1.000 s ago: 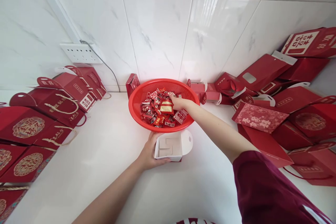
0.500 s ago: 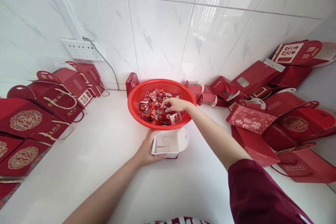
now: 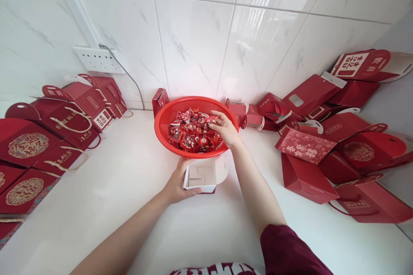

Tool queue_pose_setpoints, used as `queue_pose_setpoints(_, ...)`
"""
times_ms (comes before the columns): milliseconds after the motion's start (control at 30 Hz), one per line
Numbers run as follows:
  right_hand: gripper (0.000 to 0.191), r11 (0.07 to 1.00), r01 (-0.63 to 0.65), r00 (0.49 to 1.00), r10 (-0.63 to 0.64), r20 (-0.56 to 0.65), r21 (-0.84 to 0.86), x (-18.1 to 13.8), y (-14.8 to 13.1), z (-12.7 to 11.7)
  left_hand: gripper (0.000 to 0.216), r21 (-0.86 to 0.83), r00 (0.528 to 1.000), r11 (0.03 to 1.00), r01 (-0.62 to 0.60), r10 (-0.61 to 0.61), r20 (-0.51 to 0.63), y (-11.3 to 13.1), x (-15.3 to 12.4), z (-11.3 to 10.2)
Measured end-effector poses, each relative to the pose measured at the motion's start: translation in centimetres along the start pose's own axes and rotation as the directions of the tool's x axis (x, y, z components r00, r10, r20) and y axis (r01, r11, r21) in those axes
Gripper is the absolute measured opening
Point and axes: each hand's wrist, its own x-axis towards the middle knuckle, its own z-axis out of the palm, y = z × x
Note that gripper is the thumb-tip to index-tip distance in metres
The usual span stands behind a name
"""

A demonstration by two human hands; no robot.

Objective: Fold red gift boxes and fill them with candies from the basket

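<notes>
A round red plastic basket [image 3: 163, 116] stands against the wall, full of small red wrapped candies [image 3: 192, 131]. My right hand [image 3: 226, 129] is inside the basket at its right side, fingers curled round some of the candies. Just in front of the basket sits a small open box [image 3: 201, 177], white inside and red outside, its flap folded out to the right. My left hand [image 3: 177, 182] grips the box's left wall.
Red gift boxes with rope handles [image 3: 61, 124] line the left of the white counter [image 3: 129, 206]. More red boxes and flat envelopes [image 3: 309, 146] are heaped on the right. A wall socket [image 3: 98, 60] with a cable sits on the tiled wall at the left.
My right hand has drawn back from the middle of the candies to the basket's right side and curled over them. The box and my left hand have stayed put.
</notes>
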Motion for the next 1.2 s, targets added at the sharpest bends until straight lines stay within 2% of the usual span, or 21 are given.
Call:
queue_pose_setpoints(200,0.057,0.999,0.038,0.999,-0.038,0.001,0.021,-0.2,-0.1,-0.1,0.087,-0.008,1.000,1.000,-0.010,0.010,-0.003,0.2,0.1,-0.1)
queue_pose_setpoints(333,0.048,0.996,-0.033,0.998,0.036,-0.042,0.078,-0.4,-0.5,-0.2,0.086,-0.011,1.000,1.000,-0.026,0.026,-0.006,0.2,0.3,-0.1)
queue_pose_setpoints(367,0.047,0.994,-0.052,0.999,0.053,-0.011,0.092,-0.5,-0.7,-0.3,0.086,-0.011,1.000,1.000,-0.027,0.027,-0.006,0.2,0.3,-0.1)
queue_pose_setpoints(433,0.046,0.992,-0.089,0.985,0.075,0.154,0.086,-0.9,-1.2,-0.5,0.086,-0.008,1.000,1.000,-0.027,0.027,-0.009,0.2,0.2,-0.1)
queue_pose_setpoints(467,0.045,0.993,-0.107,0.961,0.089,0.262,0.053,-1.1,-1.6,-0.7,0.087,-0.006,1.000,1.000,-0.027,0.027,-0.009,0.2,0.2,-0.1)
queue_pose_setpoints(533,0.043,0.987,-0.155,0.872,0.161,0.461,-0.051,-1.7,-2.4,-1.0,0.087,-0.006,1.000,1.000,-0.018,0.017,-0.007,0.2,0.2,-0.1)
queue_pose_setpoints(600,0.043,0.969,-0.201,0.772,0.246,0.587,-0.143,-2.2,-3.2,-1.3,0.086,-0.014,1.000,1.000,0.000,0.000,-0.006,0.2,0.1,-0.1)
queue_pose_setpoints(633,0.043,0.962,-0.210,0.740,0.271,0.616,-0.171,-2.4,-3.5,-1.4,0.086,-0.019,1.000,1.000,0.006,-0.006,-0.006,0.2,0.1,-0.1)
queue_pose_setpoints(667,0.044,0.961,-0.206,0.731,0.278,0.623,-0.187,-2.5,-3.7,-1.5,0.087,-0.023,1.000,1.000,0.007,-0.008,-0.007,0.2,0.1,-0.1)
queue_pose_setpoints(700,0.045,0.963,-0.185,0.747,0.268,0.608,-0.196,-2.5,-3.8,-1.7,0.087,-0.025,1.000,1.000,0.003,-0.004,-0.008,0.1,0.1,-0.1)
queue_pose_setpoints(800,0.044,0.968,-0.083,0.839,0.197,0.507,-0.239,-2.5,-3.6,-2.0,0.088,-0.019,1.000,1.000,-0.012,0.012,-0.004,0.2,0.2,-0.1)
queue_pose_setpoints(867,0.041,0.961,-0.032,0.863,0.166,0.478,-0.276,-2.3,-3.3,-2.0,0.088,-0.015,1.000,1.000,-0.009,0.009,0.002,0.2,0.2,-0.2)
queue_pose_setpoints(967,0.034,0.902,0.075,0.844,0.170,0.509,-0.425,-1.1,-2.9,-1.3,0.088,-0.028,1.000,1.000,-0.003,0.004,0.009,0.3,0.4,-0.1)
queue_pose_setpoints(1067,0.031,0.714,0.186,0.782,0.309,0.541,-0.675,2.1,-2.8,-0.1,0.087,-0.053,1.000,0.999,-0.005,0.005,-0.002,0.2,0.4,-0.1)
queue_pose_setpoints(1133,0.029,0.621,0.182,0.763,0.399,0.508,-0.762,5.3,-2.9,0.4,0.087,-0.043,1.000,0.999,-0.008,0.008,0.000,0.0,0.4,-0.2)
queue_pose_setpoints(1200,0.023,0.556,0.143,0.774,0.453,0.443,-0.819,8.9,-2.8,0.6,0.088,-0.025,1.000,1.000,-0.009,0.009,0.014,-0.1,0.4,-0.3)
